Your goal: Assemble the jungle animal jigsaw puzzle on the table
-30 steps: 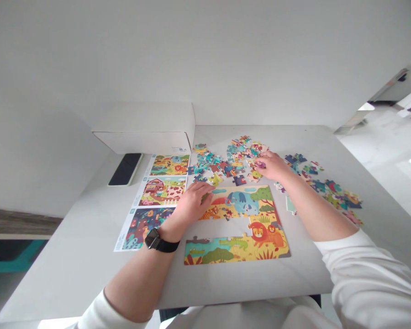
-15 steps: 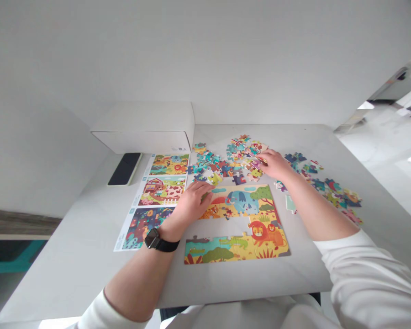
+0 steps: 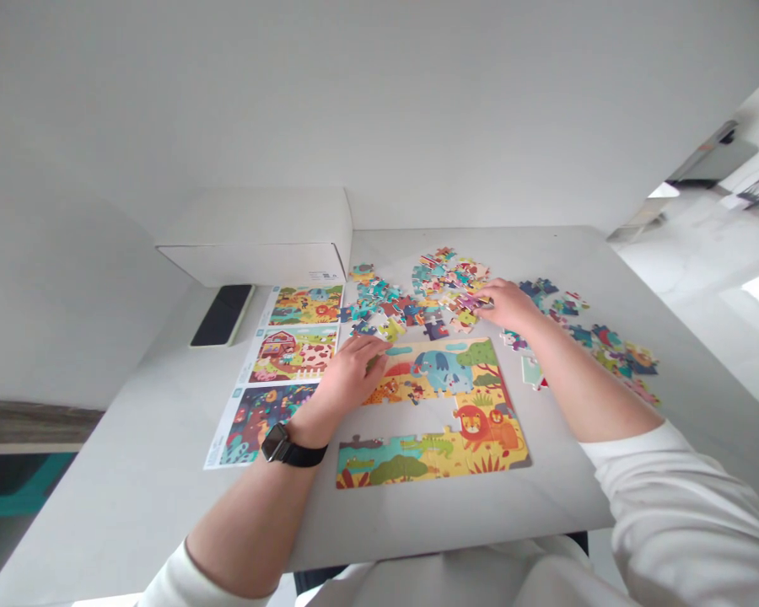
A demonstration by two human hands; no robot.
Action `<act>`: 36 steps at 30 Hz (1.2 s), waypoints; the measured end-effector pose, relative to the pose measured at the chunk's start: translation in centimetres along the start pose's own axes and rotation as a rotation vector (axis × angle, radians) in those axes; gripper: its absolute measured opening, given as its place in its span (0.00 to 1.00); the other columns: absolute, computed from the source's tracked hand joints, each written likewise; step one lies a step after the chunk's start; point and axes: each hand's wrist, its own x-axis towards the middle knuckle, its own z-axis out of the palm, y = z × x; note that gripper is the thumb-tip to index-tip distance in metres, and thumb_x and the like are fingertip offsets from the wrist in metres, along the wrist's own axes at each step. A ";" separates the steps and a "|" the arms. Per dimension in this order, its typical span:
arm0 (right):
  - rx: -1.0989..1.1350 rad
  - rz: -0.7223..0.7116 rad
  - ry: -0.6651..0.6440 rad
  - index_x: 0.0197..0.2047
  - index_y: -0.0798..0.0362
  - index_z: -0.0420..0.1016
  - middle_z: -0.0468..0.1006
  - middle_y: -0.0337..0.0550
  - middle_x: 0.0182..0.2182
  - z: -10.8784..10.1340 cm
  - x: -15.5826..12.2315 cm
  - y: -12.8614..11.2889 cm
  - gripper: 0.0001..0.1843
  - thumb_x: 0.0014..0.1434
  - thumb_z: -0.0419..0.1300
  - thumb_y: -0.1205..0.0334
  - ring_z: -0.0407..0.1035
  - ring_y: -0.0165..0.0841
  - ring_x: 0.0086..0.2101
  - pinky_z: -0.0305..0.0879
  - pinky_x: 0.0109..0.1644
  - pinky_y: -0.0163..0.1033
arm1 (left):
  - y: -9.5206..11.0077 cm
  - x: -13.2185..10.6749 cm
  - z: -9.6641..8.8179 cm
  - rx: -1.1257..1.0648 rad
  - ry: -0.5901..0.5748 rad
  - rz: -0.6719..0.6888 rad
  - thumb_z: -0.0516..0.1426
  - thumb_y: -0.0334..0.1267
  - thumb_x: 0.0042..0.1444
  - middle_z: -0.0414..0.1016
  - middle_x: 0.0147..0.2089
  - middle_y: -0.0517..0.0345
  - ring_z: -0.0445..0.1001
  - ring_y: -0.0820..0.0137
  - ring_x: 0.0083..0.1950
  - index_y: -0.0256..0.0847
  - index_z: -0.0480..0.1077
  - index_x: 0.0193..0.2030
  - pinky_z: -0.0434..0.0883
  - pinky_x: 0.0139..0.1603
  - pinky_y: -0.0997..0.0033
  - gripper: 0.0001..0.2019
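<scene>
A partly joined jigsaw puzzle [image 3: 430, 472] with elephants, lions and crocodiles lies flat in front of me. A gap runs through its middle, from the left side to the lions. My left hand [image 3: 352, 371] rests over its upper left corner, fingers stretched out and holding nothing, covering that corner. Beyond the puzzle, my right hand [image 3: 507, 303] is at the right side of a heap of loose puzzle pieces [image 3: 411, 310]. Its fingertips are pinched at a purple puzzle piece [image 3: 471, 301], partly hidden by the fingers.
More loose pieces [image 3: 607, 337] are spread under and beyond my right forearm. A reference sheet [image 3: 244, 384] with three pictures lies left of the puzzle. Behind it are a phone [image 3: 223, 315] and a white box [image 3: 253, 263]. A wall closes the table's [image 3: 152, 472] far side.
My right hand has shifted slightly at the heap, and a purple piece now shows at its fingertips. My left hand stays on the puzzle corner. The whole view has moved a little.
</scene>
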 end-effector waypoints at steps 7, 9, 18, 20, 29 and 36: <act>0.134 -0.091 0.059 0.59 0.45 0.87 0.84 0.50 0.58 0.5 -0.2 -0.9 0.19 0.66 0.66 0.63 0.77 0.49 0.59 0.72 0.68 0.56 | 0.1 0.0 -0.1 0.014 -0.034 -0.009 0.55 0.37 0.74 0.85 0.55 0.49 0.82 0.57 0.57 0.44 0.81 0.56 0.79 0.62 0.52 0.13; 0.217 -0.165 0.050 0.64 0.45 0.84 0.82 0.48 0.62 0.4 -0.4 -1.4 0.24 0.68 0.61 0.67 0.76 0.46 0.61 0.71 0.69 0.55 | 0.1 0.0 -0.1 0.021 -0.037 -0.009 0.55 0.37 0.74 0.85 0.55 0.48 0.82 0.56 0.56 0.44 0.81 0.56 0.79 0.61 0.51 0.13; 0.064 -0.012 0.050 0.56 0.48 0.88 0.85 0.51 0.56 0.1 -2.4 -3.4 0.19 0.70 0.59 0.67 0.79 0.46 0.55 0.74 0.65 0.52 | 0.0 0.0 -0.1 0.018 -0.034 -0.002 0.54 0.38 0.75 0.84 0.54 0.46 0.81 0.55 0.57 0.44 0.81 0.56 0.79 0.62 0.49 0.14; 0.065 -0.051 0.029 0.61 0.48 0.86 0.84 0.52 0.59 0.4 -2.8 -3.8 0.21 0.70 0.59 0.66 0.78 0.47 0.57 0.73 0.67 0.54 | 0.1 0.0 -0.1 0.023 -0.036 -0.002 0.54 0.39 0.75 0.85 0.54 0.46 0.81 0.55 0.56 0.43 0.82 0.56 0.79 0.62 0.49 0.15; 0.169 -0.062 0.044 0.67 0.46 0.82 0.82 0.50 0.64 0.4 0.0 -2.9 0.24 0.73 0.56 0.66 0.75 0.46 0.64 0.68 0.72 0.56 | 0.1 0.0 -0.1 0.027 -0.040 -0.001 0.54 0.40 0.75 0.85 0.54 0.46 0.81 0.55 0.57 0.43 0.81 0.55 0.78 0.62 0.50 0.15; 0.081 -0.013 0.031 0.73 0.46 0.75 0.79 0.55 0.68 1.1 2.8 -3.6 0.29 0.73 0.63 0.49 0.70 0.53 0.69 0.62 0.75 0.64 | 0.2 0.1 -0.4 0.008 -0.054 -0.008 0.54 0.38 0.75 0.85 0.54 0.48 0.82 0.57 0.56 0.44 0.81 0.56 0.78 0.61 0.52 0.14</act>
